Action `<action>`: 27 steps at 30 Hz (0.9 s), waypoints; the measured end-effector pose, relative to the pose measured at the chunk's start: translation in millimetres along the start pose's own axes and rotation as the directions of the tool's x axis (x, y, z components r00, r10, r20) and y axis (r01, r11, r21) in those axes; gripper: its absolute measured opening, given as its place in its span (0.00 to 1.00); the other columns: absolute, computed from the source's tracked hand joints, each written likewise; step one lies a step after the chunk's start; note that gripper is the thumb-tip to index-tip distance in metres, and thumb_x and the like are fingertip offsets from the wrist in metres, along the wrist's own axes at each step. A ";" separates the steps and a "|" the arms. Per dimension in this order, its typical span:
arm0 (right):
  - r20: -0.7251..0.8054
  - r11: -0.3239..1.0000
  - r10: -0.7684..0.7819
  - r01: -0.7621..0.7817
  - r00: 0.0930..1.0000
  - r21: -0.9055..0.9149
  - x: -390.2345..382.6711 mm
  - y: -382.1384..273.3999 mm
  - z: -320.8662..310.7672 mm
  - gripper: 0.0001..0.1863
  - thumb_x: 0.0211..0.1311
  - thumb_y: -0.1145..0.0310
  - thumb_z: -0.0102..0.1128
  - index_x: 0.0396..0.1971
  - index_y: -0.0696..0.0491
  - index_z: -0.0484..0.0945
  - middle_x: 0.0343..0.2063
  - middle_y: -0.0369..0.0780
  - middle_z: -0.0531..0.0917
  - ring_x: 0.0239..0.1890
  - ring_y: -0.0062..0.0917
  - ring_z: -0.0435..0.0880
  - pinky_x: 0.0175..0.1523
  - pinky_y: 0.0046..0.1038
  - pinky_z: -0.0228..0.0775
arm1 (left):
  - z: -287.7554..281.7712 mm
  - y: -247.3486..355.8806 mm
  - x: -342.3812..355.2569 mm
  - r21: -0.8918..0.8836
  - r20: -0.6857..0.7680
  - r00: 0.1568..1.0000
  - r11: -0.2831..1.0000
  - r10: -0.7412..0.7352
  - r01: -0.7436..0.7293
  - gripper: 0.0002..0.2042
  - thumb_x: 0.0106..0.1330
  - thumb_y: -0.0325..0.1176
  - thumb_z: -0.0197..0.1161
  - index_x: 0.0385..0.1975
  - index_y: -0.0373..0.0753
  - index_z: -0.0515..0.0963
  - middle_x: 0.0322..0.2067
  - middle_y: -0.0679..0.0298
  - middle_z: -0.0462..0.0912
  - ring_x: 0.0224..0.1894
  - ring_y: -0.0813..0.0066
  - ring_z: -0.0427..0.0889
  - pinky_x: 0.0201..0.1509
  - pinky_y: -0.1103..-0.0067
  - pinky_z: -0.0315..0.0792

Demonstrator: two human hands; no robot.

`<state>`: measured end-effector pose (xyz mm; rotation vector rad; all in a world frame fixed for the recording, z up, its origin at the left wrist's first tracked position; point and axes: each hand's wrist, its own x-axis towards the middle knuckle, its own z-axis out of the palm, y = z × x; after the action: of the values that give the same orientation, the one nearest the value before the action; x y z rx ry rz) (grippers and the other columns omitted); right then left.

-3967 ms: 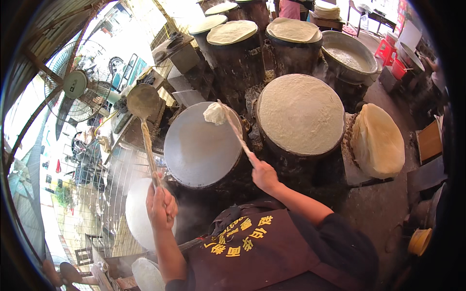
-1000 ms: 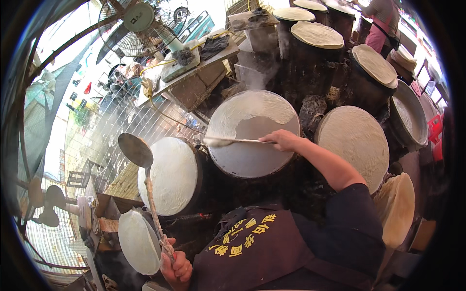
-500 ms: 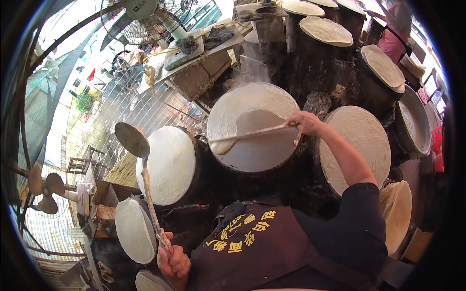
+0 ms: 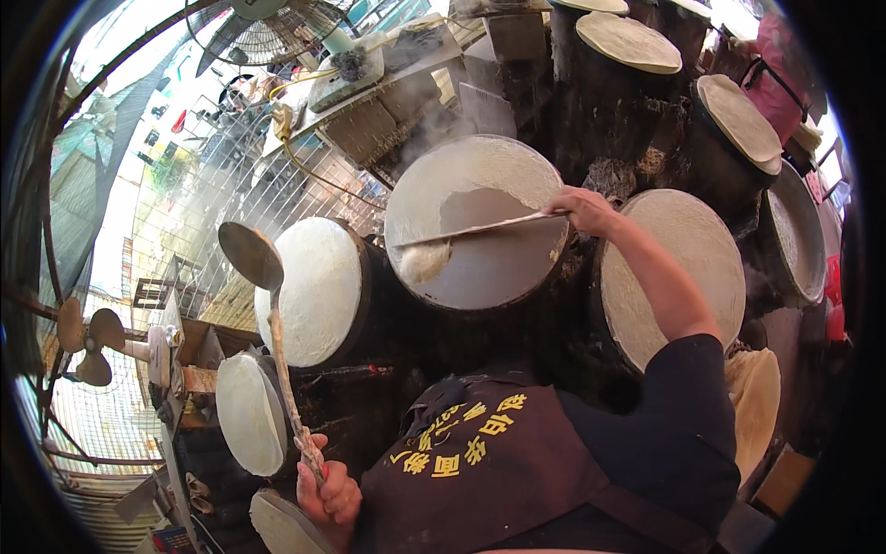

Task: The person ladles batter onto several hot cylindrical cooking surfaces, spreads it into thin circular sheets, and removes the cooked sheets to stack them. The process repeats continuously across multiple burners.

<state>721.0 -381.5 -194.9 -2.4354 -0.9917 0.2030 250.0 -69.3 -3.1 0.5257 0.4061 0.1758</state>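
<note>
My left hand (image 4: 329,494) is closed round the long handle of a ladle (image 4: 252,256), its bowl raised at the left. In my right hand (image 4: 585,210), I grip one end of a long thin spreading stick (image 4: 494,225), laid across the round griddle (image 4: 494,275) in the middle. Pale batter (image 4: 480,159) coats the griddle's far and left part, while grey metal shows bare at its centre and near side. A soft lump of batter (image 4: 426,262) hangs at the stick's left end.
Other batter-coated round griddles stand left (image 4: 309,291) and right (image 4: 678,277). Several drum stoves topped with pale rounds (image 4: 629,42) line the back right, near a person in pink (image 4: 777,74). A fan (image 4: 268,23) and a cluttered table (image 4: 369,97) are at the back left.
Under the stick's left end the batter has bunched into a thicker lump. The stick has shifted slightly and tilts a little more. My left hand still holds the ladle up.
</note>
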 end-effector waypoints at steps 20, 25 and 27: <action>-0.047 0.630 0.380 -0.221 0.924 0.744 -75.6 -265.2 177.5 0.30 0.60 0.72 0.54 0.64 0.48 0.60 0.29 0.47 0.79 0.30 0.33 0.78 0.36 0.33 0.72 | -58.2 68.9 22.6 -0.058 0.367 0.894 0.953 -0.256 0.296 0.25 0.76 0.45 0.37 0.69 0.47 0.44 0.19 0.68 0.57 0.08 0.91 0.46 0.05 0.90 0.47; -0.227 0.778 0.401 -0.199 0.888 0.596 -50.5 -282.0 251.5 0.28 0.62 0.68 0.52 0.62 0.50 0.61 0.38 0.57 0.79 0.42 0.51 0.79 0.46 0.44 0.71 | -63.5 89.6 12.5 0.015 0.356 0.896 0.960 -0.265 0.278 0.27 0.76 0.44 0.37 0.71 0.53 0.38 0.19 0.67 0.57 0.08 0.91 0.47 0.06 0.90 0.48; -0.223 0.775 0.439 -0.242 0.870 0.584 -79.2 -272.7 237.7 0.27 0.61 0.69 0.53 0.62 0.50 0.62 0.36 0.57 0.79 0.41 0.54 0.78 0.46 0.44 0.71 | -71.6 95.4 10.3 0.042 0.364 0.888 0.957 -0.282 0.287 0.28 0.75 0.44 0.39 0.71 0.52 0.38 0.19 0.68 0.57 0.09 0.90 0.48 0.06 0.90 0.49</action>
<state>421.4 -176.5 -267.7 -1.9984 -0.2567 0.1422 223.6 47.1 -13.4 0.4674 0.1119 -0.2036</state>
